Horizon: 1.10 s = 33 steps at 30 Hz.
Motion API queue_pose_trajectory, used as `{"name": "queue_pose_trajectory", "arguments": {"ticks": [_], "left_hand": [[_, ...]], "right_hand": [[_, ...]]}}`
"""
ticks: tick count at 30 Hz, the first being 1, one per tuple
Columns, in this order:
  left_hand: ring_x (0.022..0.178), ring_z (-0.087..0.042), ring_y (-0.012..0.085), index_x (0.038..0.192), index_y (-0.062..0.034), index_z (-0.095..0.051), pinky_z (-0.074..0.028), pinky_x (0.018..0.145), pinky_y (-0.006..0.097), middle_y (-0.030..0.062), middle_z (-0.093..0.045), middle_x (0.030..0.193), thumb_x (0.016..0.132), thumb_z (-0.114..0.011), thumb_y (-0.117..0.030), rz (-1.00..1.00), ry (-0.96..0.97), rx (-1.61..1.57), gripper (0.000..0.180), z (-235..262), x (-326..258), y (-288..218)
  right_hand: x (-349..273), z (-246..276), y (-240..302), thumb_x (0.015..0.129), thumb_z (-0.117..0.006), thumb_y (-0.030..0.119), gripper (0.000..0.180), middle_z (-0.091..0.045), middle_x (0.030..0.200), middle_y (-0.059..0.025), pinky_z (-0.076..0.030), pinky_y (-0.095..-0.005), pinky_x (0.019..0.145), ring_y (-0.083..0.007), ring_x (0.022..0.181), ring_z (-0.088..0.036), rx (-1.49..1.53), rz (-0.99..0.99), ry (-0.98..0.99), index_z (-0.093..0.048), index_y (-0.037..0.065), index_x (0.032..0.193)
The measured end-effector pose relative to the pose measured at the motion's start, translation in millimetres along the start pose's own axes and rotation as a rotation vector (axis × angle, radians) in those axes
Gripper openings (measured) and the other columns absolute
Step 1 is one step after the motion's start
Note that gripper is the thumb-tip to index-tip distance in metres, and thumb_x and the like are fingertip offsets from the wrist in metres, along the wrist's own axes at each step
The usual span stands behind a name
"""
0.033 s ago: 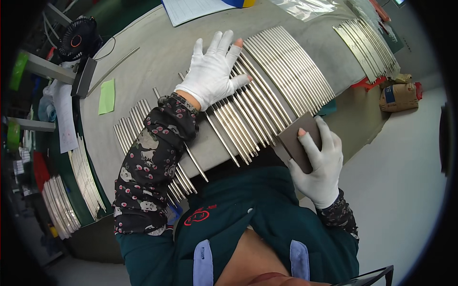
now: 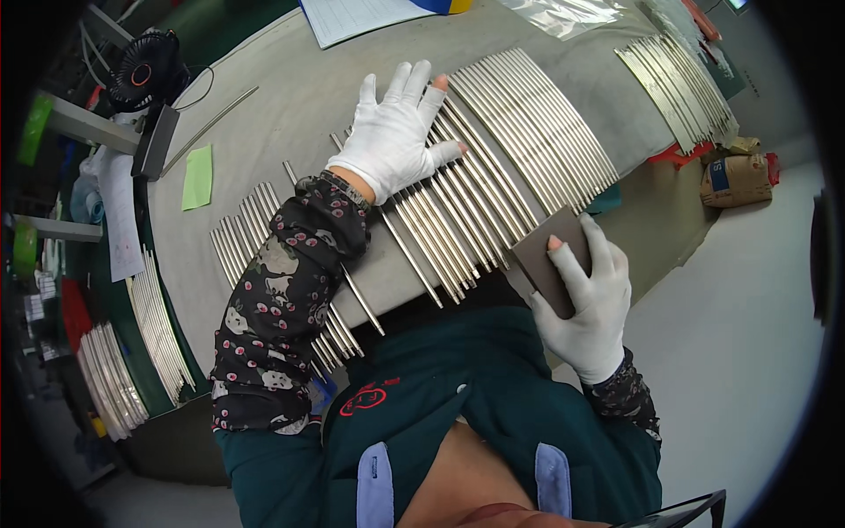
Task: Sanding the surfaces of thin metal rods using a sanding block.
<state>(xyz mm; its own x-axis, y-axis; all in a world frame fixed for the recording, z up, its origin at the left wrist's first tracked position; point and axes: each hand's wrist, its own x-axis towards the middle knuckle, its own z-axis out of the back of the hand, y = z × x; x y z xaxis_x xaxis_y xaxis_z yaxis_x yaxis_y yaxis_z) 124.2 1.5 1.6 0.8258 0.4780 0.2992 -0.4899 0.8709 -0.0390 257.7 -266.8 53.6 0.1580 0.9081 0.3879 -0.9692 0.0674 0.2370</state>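
My left hand [image 2: 392, 136], in a white glove with bare thumb and fingertip showing, lies flat with fingers spread across a row of thin metal rods [image 2: 444, 233]. It hides the rods' middle and far parts. In my right hand [image 2: 594, 321], also gloved, is a flat grey-brown rectangular block [image 2: 544, 255], held with thumb and fingers around its side. The block sits at the near right ends of the rods, at the table's front edge. Right of that row, many more rods [image 2: 537, 128] lie packed side by side. Another group of rods [image 2: 236, 242] rests left of my forearm.
Farther right lies a bundle of rods [image 2: 678, 92]. A green note [image 2: 198, 179], a bent rod [image 2: 211, 130] and a small black fan [image 2: 145, 72] are at the left. Papers [image 2: 352, 19] and a clear plastic bag [image 2: 563, 13] lie at the back. More rods [image 2: 160, 326] stand lower left.
My left hand and forearm have shifted very slightly to the right. The right hand and the block stay in nearly the same place.
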Motion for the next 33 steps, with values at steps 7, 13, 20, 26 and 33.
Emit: {"name": "queue_pose_trajectory", "arguments": {"ticks": [7, 13, 20, 26, 33], "left_hand": [[0.144, -0.025, 0.0332, 0.148, -0.0036, -0.034, -0.016, 0.114, 0.059, 0.0184, -0.031, 0.153, 0.088, -0.045, -0.067, 0.052, 0.175, 0.062, 0.087, 6, -8, -3], [0.141, -0.029, 0.038, 0.147, -0.0006, -0.033, -0.017, 0.113, 0.059, 0.022, -0.029, 0.153, 0.088, -0.044, -0.069, 0.054, 0.181, 0.05, 0.091, 8, -9, -3], [0.14, -0.032, 0.0371, 0.146, 0.0001, -0.035, -0.019, 0.113, 0.058, 0.0222, -0.034, 0.15, 0.088, -0.044, -0.069, 0.053, 0.144, 0.062, 0.091, 5, -8, -5], [0.139, -0.034, 0.0358, 0.145, -0.0004, -0.037, -0.021, 0.113, 0.057, 0.0217, -0.036, 0.149, 0.088, -0.044, -0.069, 0.043, 0.132, 0.056, 0.089, 6, -4, -12], [0.142, -0.029, 0.0299, 0.146, -0.002, -0.038, -0.019, 0.114, 0.058, 0.0182, -0.034, 0.151, 0.088, -0.047, -0.066, 0.078, 0.183, 0.075, 0.086, 7, -1, -9]], "right_hand": [[1, -5, 3, 0.057, -0.08, 0.016, 0.066, -0.049, 0.131, -0.0246, -0.047, -0.0452, 0.086, -0.0372, 0.105, -0.054, 0.003, -0.005, 0.04, -0.061, 0.013, 0.119], [8, -9, 10, 0.059, -0.08, 0.02, 0.063, -0.05, 0.128, -0.0245, -0.049, -0.044, 0.081, -0.0365, 0.102, -0.055, -0.064, 0.008, 0.114, -0.062, 0.012, 0.119], [46, -29, 22, 0.066, -0.077, 0.019, 0.055, -0.049, 0.128, -0.0261, -0.05, -0.044, 0.079, -0.0381, 0.101, -0.056, -0.143, 0.056, 0.094, -0.061, 0.009, 0.117], [36, -17, 15, 0.067, -0.077, 0.019, 0.057, -0.048, 0.13, -0.0261, -0.05, -0.0442, 0.079, -0.0387, 0.105, -0.054, -0.116, 0.005, 0.198, -0.06, 0.011, 0.12], [24, -14, -19, 0.06, -0.079, 0.018, 0.058, -0.051, 0.126, -0.0248, -0.049, -0.0439, 0.084, -0.0389, 0.102, -0.056, -0.032, 0.029, -0.044, -0.062, 0.01, 0.115]]}}
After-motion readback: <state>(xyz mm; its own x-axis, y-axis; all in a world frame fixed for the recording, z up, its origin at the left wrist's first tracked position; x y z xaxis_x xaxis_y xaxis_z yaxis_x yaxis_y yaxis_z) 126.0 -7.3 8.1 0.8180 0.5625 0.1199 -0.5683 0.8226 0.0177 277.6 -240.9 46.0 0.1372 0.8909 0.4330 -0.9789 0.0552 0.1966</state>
